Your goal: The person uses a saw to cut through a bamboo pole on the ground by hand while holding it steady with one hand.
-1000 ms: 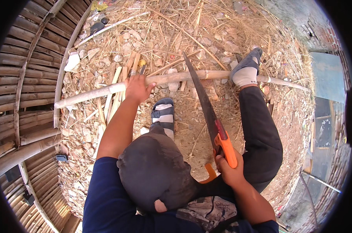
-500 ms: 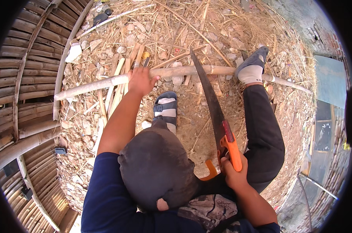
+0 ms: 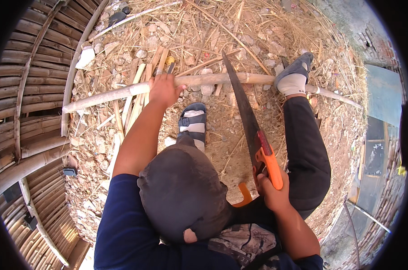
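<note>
A long bamboo pole lies crosswise in front of me. My left hand grips it left of the middle, fingers wrapped over the top and thumb pointing right. In my right hand is a handsaw, closed round its orange handle. The saw's dark blade slants away from me and crosses the pole between my left hand and my right foot. That sandalled foot presses on the pole farther right. Whether the teeth have cut into the bamboo cannot be made out.
Several split bamboo strips lie under and beyond the pole at left. My other sandalled foot is planted nearer me. An orange curved piece is beside my right hand. Stones and straw cover the ground. A bamboo slat wall stands at left.
The saw and my right hand have slid slightly forward, its tip reaching a little farther past the pole. My left hand stays at about the same place on the pole.
</note>
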The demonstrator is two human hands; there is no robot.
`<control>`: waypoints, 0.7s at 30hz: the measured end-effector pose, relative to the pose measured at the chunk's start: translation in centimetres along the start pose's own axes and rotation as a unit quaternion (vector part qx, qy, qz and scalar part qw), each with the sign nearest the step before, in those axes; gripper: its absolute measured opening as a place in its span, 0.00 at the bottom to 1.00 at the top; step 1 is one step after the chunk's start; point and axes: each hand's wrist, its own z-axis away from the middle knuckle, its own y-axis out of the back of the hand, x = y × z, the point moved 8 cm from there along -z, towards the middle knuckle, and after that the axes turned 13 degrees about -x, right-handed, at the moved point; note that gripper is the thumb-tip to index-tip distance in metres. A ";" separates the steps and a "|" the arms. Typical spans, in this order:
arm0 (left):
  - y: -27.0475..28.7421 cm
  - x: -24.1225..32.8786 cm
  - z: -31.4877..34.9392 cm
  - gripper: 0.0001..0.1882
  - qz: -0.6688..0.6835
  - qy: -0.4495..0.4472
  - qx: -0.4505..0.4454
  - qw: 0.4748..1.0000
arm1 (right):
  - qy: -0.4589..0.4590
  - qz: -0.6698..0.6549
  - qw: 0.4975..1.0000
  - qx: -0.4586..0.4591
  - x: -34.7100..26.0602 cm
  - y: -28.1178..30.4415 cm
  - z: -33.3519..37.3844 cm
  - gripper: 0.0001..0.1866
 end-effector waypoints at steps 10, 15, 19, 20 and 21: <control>-0.1 -0.3 0.1 0.33 0.000 -0.009 0.008 1.000 | 0.009 -0.073 0.997 0.004 -2.5 1.3 3.9 0.07; 0.2 -0.4 0.1 0.33 0.000 -0.003 -0.002 1.000 | 0.041 0.064 0.997 0.005 -4.0 1.1 5.1 0.09; 0.0 -0.3 0.1 0.33 -0.001 -0.010 0.008 1.000 | 0.048 0.079 0.995 0.025 -3.7 0.6 5.3 0.08; 0.1 -0.2 -0.1 0.34 -0.002 -0.008 0.000 1.000 | 0.049 0.062 0.997 0.029 -3.7 0.3 5.0 0.07; 0.1 -0.1 -0.1 0.34 -0.004 -0.007 -0.008 1.000 | 0.046 0.037 0.998 0.026 -3.6 0.1 4.8 0.06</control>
